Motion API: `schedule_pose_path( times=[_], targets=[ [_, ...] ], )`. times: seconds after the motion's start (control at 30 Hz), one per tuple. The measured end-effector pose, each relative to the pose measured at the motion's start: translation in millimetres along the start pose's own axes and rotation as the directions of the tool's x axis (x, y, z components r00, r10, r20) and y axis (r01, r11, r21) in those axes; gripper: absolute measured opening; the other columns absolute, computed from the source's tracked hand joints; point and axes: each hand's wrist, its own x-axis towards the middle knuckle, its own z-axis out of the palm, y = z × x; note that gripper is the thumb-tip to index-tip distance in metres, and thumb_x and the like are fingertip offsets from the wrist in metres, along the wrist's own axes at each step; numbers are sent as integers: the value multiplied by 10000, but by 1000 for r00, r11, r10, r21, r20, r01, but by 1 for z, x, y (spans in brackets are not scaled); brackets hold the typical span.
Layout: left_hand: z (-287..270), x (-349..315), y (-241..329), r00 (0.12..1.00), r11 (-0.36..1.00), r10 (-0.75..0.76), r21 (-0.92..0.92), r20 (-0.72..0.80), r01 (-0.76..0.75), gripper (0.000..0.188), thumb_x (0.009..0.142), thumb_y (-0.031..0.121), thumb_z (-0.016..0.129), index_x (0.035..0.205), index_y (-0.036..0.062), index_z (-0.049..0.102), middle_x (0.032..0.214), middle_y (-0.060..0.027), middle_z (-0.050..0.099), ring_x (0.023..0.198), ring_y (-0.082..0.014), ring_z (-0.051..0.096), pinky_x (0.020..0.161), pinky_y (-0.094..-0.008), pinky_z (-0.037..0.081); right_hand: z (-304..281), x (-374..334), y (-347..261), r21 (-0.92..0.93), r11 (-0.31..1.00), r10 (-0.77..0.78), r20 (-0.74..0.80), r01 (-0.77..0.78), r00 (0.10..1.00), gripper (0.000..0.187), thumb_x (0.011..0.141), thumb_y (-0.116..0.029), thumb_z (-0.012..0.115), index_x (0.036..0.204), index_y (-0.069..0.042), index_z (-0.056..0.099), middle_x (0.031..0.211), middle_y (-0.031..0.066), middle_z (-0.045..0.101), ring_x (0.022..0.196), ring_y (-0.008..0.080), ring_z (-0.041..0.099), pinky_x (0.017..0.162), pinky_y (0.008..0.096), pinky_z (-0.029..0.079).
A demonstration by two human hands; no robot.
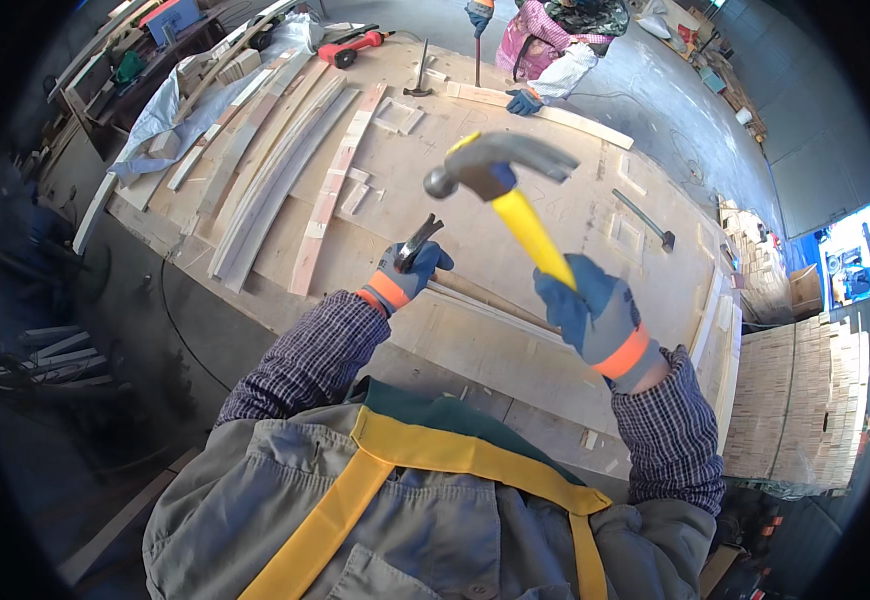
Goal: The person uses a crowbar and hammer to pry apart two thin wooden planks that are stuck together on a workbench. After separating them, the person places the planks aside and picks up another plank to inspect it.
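My right hand (595, 312), in a blue-grey glove with an orange cuff, is closed round the yellow handle of a claw hammer (530, 225). The hammer is raised above the board table, its steel head up and to the left of the hand. My left hand (404, 277), gloved alike, grips a dark metal tool with a forked claw end (418, 243); the rest of that tool is hidden by the fingers. Beside and below the left hand, a pale wooden strip (500, 312) lies on the table (435, 345), running toward the right hand.
Long wooden strips (280, 180) cover the table's left part. A red power tool (353, 49) and a hammer (420, 72) lie at the back; another hammer (648, 222) is at right. Opposite, a co-worker's gloved hand (525, 101) rests on a board (575, 120). Stacked wood (790, 400) stands right.
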Motion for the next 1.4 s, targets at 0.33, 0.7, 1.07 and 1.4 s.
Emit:
schedule_pose_path(
  times=[0.33,0.7,1.07,1.4],
  targets=[
    [3,-1,-6,995,992,-69,-112,-72,60,195,895,187,478,869,83,641,652,-25,566,534,-103,492,470,-244,406,32,1,6,-351,924,249,255,-150,934,297,903,-279,589,1046,-21,560,691,226,585,608,360,600,538,402,448],
    [3,-30,-5,994,986,-112,-125,8,112,226,916,198,520,950,47,685,815,-81,668,702,-115,578,655,-261,482,49,-22,33,-159,985,-50,65,60,997,308,891,-273,602,1037,-8,544,700,192,611,625,367,618,529,399,476],
    [3,-102,-44,829,811,497,203,256,-549,197,836,139,502,943,24,622,941,-139,661,819,-344,594,769,-424,479,125,-158,185,-165,844,531,115,-511,840,320,889,-355,572,1019,-63,557,768,185,642,712,363,635,615,434,492],
    [15,-81,-23,868,859,482,132,115,-495,259,921,176,460,918,1,651,723,-60,630,583,-167,550,651,-325,488,136,-163,296,-729,568,652,115,-382,750,455,820,-394,614,1181,-142,499,1036,119,617,977,319,597,822,439,469]
  ],
)
